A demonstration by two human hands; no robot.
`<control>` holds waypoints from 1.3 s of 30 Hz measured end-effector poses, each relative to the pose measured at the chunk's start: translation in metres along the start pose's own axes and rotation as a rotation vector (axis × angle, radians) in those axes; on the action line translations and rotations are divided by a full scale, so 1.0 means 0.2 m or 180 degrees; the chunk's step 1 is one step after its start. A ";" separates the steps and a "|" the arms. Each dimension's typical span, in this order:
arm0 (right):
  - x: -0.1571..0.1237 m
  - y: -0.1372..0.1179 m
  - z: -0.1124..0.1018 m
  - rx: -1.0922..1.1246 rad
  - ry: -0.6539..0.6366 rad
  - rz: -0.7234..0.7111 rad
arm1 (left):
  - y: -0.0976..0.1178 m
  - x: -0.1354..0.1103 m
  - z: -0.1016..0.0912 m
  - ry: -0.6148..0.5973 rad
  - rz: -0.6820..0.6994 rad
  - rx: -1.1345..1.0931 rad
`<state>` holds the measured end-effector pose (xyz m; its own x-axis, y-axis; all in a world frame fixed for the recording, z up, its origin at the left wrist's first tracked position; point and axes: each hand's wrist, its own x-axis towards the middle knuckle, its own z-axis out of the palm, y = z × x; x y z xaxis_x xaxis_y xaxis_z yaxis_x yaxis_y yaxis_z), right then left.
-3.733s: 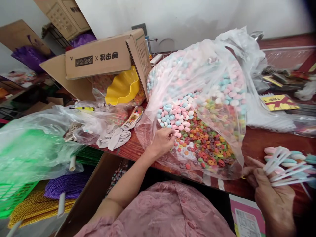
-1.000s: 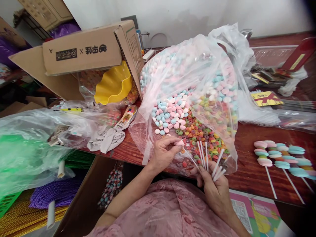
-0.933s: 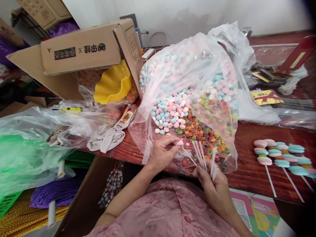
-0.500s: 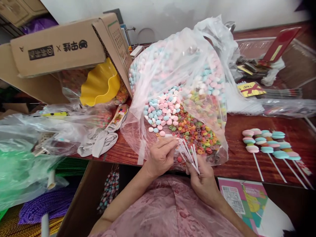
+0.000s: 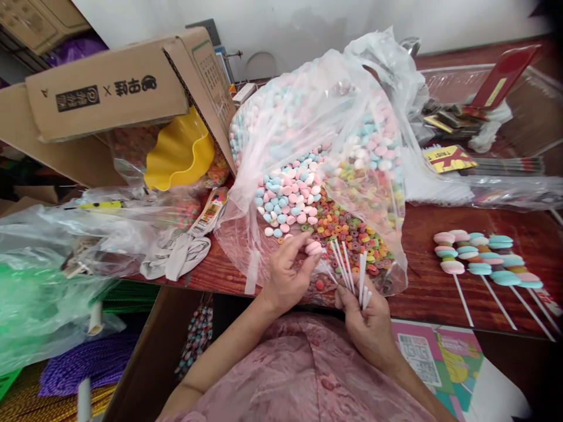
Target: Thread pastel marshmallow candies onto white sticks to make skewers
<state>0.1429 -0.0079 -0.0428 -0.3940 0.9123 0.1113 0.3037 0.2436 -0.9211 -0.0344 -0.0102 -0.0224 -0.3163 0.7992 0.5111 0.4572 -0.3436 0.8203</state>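
In the head view, my left hand [image 5: 285, 275] pinches a pink round candy [image 5: 314, 248] between thumb and fingertips. One white stick reaches from my right hand [image 5: 369, 319] up to the candy; whether it has gone in, I cannot tell. My right hand is closed around a bundle of white sticks [image 5: 344, 264], fanned out and pointing up. Just beyond both hands lies a clear plastic bag [image 5: 237, 258] holding pink, blue and white round candies [image 5: 288, 196] beside small multicoloured rings [image 5: 352, 234].
Several finished candy sticks [image 5: 479, 258] lie on the red-brown table [image 5: 422, 293] at right. A cardboard box [image 5: 109, 88] with a yellow wavy bowl [image 5: 178, 152] stands at left. A grey cloth [image 5: 180, 258] lies at the table edge. Plastic packets [image 5: 505, 190] sit at back right.
The pink candy now shows in my left fingers, which have opened slightly around it. The sticks in my right hand have fanned out more upright and shifted a little right.
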 end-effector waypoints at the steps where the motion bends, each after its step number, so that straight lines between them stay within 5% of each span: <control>1: 0.00 0.01 0.00 0.0014 -0.0006 0.0033 | -0.01 0.01 0.01 -0.0003 -0.0203 -0.0183; 7: -0.03 0.05 0.01 0.0287 0.0140 0.0253 | -0.02 -0.05 0.08 -0.0094 -0.0650 -0.0643; 13: -0.01 0.04 -0.03 0.0481 0.0746 0.0423 | 0.09 -0.18 0.18 -0.1008 -0.0040 -0.0501; 16: 0.01 0.06 -0.11 0.0434 0.0880 0.0539 | 0.06 -0.10 0.15 -0.0988 0.0199 -0.0065; 19: 0.04 0.09 -0.19 0.0033 0.0747 0.0535 | -0.04 0.06 0.09 -0.0848 -0.0081 0.0812; 23: 0.08 0.10 -0.22 -0.0369 0.0530 0.0188 | -0.16 0.22 0.05 -0.1581 -0.0269 0.1781; 26: 0.08 0.11 -0.21 -0.0480 0.0526 0.0127 | -0.20 0.25 0.05 -0.1668 -0.0315 0.1750; 31: 0.08 0.14 -0.21 -0.0578 0.0288 0.0108 | -0.23 0.26 0.02 -0.1076 -0.0534 0.1437; 39: 0.10 0.15 -0.18 -0.0819 0.0091 -0.0090 | -0.32 0.28 0.04 -0.1416 0.0025 0.1898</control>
<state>0.1749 0.0303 -0.0543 -0.3818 0.9121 0.1495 0.5051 0.3414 -0.7927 -0.0750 0.0606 -0.0491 -0.0026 0.9656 0.2601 0.8716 -0.1253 0.4739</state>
